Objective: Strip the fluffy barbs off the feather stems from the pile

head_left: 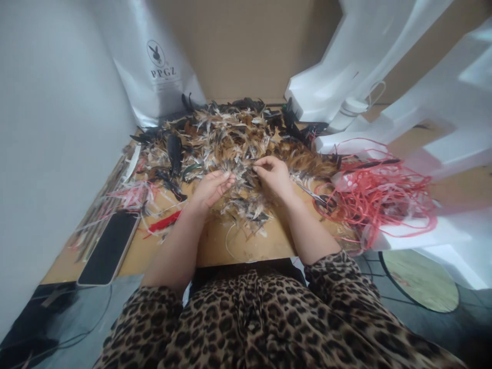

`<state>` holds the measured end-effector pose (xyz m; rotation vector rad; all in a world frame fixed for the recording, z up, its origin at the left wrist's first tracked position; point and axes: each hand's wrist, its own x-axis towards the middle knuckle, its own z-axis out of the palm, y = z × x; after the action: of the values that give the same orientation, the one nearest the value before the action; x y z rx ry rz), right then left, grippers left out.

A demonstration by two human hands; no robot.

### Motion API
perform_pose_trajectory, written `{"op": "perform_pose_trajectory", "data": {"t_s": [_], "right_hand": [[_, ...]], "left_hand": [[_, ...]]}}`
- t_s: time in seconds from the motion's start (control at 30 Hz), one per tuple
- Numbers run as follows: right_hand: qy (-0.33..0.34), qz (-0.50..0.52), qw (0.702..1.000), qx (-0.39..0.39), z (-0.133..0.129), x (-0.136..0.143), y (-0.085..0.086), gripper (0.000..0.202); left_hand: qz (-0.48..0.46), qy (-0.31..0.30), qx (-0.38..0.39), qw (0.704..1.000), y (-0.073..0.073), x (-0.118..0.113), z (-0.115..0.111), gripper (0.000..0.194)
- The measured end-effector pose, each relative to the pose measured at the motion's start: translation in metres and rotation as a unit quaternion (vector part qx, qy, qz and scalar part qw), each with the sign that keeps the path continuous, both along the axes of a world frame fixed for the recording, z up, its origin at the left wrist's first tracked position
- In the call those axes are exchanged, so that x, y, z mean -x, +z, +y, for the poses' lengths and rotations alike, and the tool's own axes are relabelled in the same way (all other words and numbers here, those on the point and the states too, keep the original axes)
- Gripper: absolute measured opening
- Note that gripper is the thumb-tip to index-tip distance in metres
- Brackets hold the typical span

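Observation:
A loose heap of brown, white and black feathers covers the middle of the wooden table. At its near side my left hand is closed, thumb against the fingers, on a small bunch of feathers. A short gap to the right, my right hand makes a pinch with thumb and forefinger over the heap. What lies between those fingertips is too small to make out. More mottled feathers lie on the table below and between my hands.
Right of my hands are scissors and a tangle of red and clear strips. To the left lie a phone, a red strip and pink-white strips. A silver bag and white foam pieces stand behind.

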<state>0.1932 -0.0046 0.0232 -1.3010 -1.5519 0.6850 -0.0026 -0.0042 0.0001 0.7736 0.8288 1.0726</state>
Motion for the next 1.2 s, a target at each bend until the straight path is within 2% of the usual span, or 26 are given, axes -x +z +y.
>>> {"op": "perform_pose_trajectory", "data": {"t_s": [0.1, 0.2, 0.37, 0.57, 0.83, 1.2], "right_hand": [[0.064, 0.097, 0.989, 0.088, -0.002, 0.013, -0.004, 0.024], [0.115, 0.172, 0.971, 0.121, -0.005, 0.027, -0.01, 0.029], [0.111, 0.233, 0.958, 0.122, -0.004, 0.035, -0.017, 0.027], [0.096, 0.203, 0.967, 0.119, -0.004, 0.031, -0.012, 0.026], [0.073, 0.118, 0.987, 0.078, -0.007, 0.032, -0.007, 0.024], [0.098, 0.111, 0.987, 0.067, -0.003, 0.031, -0.014, 0.022]], "left_hand": [[-0.03, -0.007, 0.024, 0.999, 0.0, -0.002, 0.0, 0.004], [-0.04, -0.03, 0.025, 0.998, 0.0, -0.006, -0.002, 0.003], [-0.018, -0.049, 0.014, 0.999, 0.001, -0.008, -0.004, 0.007], [0.01, -0.029, 0.007, 1.0, -0.001, -0.007, -0.004, 0.013], [0.048, -0.046, -0.004, 0.998, 0.001, -0.01, -0.008, 0.017], [0.106, -0.045, -0.034, 0.993, -0.004, -0.011, -0.006, 0.02]]}}
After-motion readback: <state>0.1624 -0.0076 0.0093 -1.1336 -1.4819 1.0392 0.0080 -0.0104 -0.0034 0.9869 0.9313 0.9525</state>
